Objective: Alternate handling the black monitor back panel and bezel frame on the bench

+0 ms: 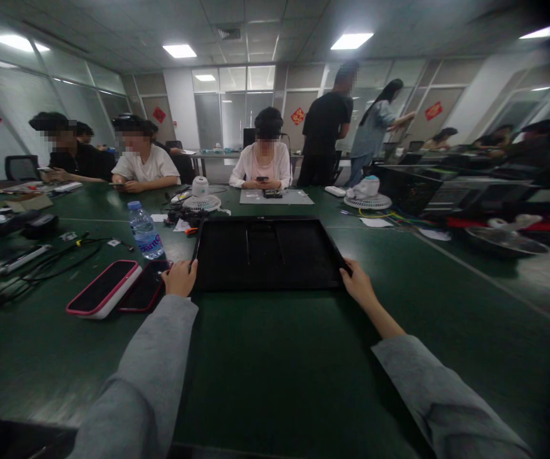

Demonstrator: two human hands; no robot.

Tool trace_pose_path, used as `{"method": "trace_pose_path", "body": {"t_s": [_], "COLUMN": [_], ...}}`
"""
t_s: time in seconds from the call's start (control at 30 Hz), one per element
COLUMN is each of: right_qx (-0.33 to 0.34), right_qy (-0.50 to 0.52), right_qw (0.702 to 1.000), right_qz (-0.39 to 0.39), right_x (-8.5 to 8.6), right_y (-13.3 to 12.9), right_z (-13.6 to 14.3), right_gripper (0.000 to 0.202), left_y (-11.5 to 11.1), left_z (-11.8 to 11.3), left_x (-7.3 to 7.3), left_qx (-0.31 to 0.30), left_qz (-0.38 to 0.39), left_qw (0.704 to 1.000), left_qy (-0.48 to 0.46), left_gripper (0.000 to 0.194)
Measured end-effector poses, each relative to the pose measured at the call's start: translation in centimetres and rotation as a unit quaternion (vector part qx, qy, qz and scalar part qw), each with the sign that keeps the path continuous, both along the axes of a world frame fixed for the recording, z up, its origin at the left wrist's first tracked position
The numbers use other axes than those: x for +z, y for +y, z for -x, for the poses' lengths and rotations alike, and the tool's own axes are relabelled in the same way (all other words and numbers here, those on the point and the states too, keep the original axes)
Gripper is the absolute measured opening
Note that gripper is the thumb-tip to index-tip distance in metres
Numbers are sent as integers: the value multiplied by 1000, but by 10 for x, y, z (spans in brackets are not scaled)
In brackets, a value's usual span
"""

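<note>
A wide black panel with a raised rim [222, 255], like a shallow tray, lies on the green table in front of me. Two thin upright lines and a darker strip show in its middle. My left hand [180, 278] is closed around its left edge near the front corner. On the opposite side, my right hand [357, 284] grips the right edge, fingers curled over the rim. Just left of my left hand are a dark phone with a red edge [143, 290] and a pink-rimmed white case [105, 290]. The panel's underside is hidden.
A water bottle [145, 231] stands behind the phone. Black cables [50, 268] lie at the left. Two white fans [201, 194] and a grey mat [277, 197] sit farther back. At the right is a metal bowl [506, 242]. Several people sit around the table; two stand behind.
</note>
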State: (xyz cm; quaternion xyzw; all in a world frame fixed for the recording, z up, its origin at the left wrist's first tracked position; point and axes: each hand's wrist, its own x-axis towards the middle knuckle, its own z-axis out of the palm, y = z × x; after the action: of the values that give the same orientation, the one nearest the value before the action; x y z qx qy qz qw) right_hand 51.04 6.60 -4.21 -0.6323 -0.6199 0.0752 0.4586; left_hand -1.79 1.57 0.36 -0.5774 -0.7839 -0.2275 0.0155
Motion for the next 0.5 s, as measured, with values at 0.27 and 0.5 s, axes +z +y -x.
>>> {"method": "trace_pose_path", "body": {"t_s": [0.27,0.5], "right_qx": [5,14], "right_qy": [17,72], "right_qw": [1000,997], "right_qz": [11,19], "right_x": [-3,-10], "right_y": [5,8], "right_z": [-4,-6], "right_gripper": [41,40], "left_y": [7,14], "left_z": [10,15], "left_x": [-9,-12], "left_qx": [-27,-41], "left_qz": [-47,-75], "left_qw": [996,976], "left_qy": [-67,-198], "left_gripper": [47,42]}}
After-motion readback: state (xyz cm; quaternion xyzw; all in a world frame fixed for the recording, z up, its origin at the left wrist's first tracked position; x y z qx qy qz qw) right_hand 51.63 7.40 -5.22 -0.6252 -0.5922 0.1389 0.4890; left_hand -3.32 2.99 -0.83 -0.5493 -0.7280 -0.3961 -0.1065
